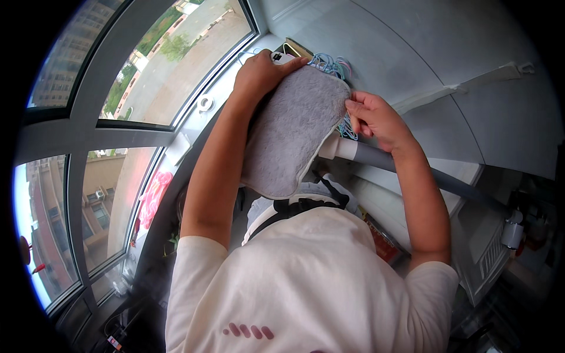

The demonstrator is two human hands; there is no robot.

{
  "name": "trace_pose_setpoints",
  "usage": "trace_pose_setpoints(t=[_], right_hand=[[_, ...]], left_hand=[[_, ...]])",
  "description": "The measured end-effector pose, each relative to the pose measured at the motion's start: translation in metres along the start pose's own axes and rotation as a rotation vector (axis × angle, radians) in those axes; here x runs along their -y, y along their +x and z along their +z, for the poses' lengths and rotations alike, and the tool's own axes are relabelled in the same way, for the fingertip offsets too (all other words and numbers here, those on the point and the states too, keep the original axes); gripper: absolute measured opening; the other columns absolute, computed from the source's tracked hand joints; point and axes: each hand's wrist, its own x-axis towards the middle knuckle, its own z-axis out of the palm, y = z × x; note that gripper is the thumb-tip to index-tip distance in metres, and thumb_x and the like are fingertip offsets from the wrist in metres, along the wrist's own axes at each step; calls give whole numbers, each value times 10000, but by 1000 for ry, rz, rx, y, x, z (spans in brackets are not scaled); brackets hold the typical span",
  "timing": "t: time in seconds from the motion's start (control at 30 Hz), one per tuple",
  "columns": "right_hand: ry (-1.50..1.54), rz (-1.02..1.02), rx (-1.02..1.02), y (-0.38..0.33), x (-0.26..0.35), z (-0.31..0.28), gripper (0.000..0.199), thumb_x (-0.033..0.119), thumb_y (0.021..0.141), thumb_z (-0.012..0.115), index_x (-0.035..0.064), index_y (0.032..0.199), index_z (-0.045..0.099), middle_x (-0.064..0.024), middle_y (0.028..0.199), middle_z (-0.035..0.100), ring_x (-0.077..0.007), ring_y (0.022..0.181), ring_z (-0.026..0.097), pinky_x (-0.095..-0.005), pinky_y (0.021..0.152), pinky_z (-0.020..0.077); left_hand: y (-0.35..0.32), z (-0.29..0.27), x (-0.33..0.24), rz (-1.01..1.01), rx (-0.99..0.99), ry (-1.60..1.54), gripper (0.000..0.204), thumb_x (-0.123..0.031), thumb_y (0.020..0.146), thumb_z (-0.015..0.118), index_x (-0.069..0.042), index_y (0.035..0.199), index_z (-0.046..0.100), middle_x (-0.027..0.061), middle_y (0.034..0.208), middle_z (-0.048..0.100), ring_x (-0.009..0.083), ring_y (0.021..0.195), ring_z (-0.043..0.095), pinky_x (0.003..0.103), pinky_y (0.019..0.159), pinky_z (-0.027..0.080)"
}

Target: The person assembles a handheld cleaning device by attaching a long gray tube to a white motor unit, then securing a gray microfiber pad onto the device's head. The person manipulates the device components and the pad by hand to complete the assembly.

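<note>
A grey plush cloth (297, 126) with a pale bound edge hangs in front of me. My left hand (259, 75) grips its upper left corner, the thumb lying over the front and the fingers largely hidden. Beside that thumb shows a small white piece with a black part (279, 57), too small to name. At the cloth's upper right edge, my right hand (381, 122) is closed, its thumb and forefinger pinching the border. Several light blue and pink hangers (329, 65) are bunched behind the cloth, partly covered by it.
Windows (176, 53) line the left side above a sill bearing a white tape roll (205, 103) and a pink bag-like item (156, 197). A grey pipe (376, 157) runs rightward below my right hand. A tiled wall (412, 47) stands ahead, with a white strap-like strip (432, 97) along it.
</note>
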Motion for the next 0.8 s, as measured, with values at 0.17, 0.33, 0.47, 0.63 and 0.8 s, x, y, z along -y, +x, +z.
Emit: trace_pose_setpoints(t=[0.17, 0.33, 0.47, 0.63, 0.8], right_hand=[[-112, -86, -230, -14, 10, -1, 299, 343, 998, 513, 58, 1029, 598, -4, 634, 574, -27, 497, 426, -189, 458, 337], [-613, -259, -410, 1, 40, 23, 422, 437, 971, 517, 41, 880, 632, -67, 632, 602, -163, 559, 564, -303, 543, 451], [-897, -374, -484, 16, 48, 29, 338, 348, 930, 615, 23, 841, 580, -56, 624, 563, -143, 571, 511, -297, 554, 416], [-869, -492, -512, 18, 40, 29, 256, 262, 898, 634, 21, 825, 588, -143, 709, 638, -334, 669, 622, -404, 631, 485], [-791, -500, -526, 22, 24, 22, 254, 246, 905, 639, 17, 819, 571, -139, 688, 622, -297, 627, 603, -379, 603, 472]], left_hand=[[-2, -4, -3, 2, -4, -27, 1035, -837, 637, 606, 73, 1129, 619, 260, 1052, 667, 366, 1007, 658, 414, 887, 503], [-2, -7, -5, -6, 8, -18, 1024, -829, 641, 611, 75, 1124, 619, 262, 1043, 668, 364, 1006, 657, 416, 879, 503], [-2, -5, -4, 15, -32, 7, 983, -810, 651, 619, 67, 1095, 631, 245, 1040, 673, 348, 997, 660, 400, 864, 512], [-6, -6, -3, 31, -55, -16, 988, -820, 641, 621, 62, 1085, 634, 246, 1032, 675, 349, 985, 664, 399, 857, 515], [-6, -4, -1, 49, -69, 4, 985, -828, 632, 624, 53, 1074, 641, 241, 1009, 681, 345, 949, 677, 391, 828, 528]])
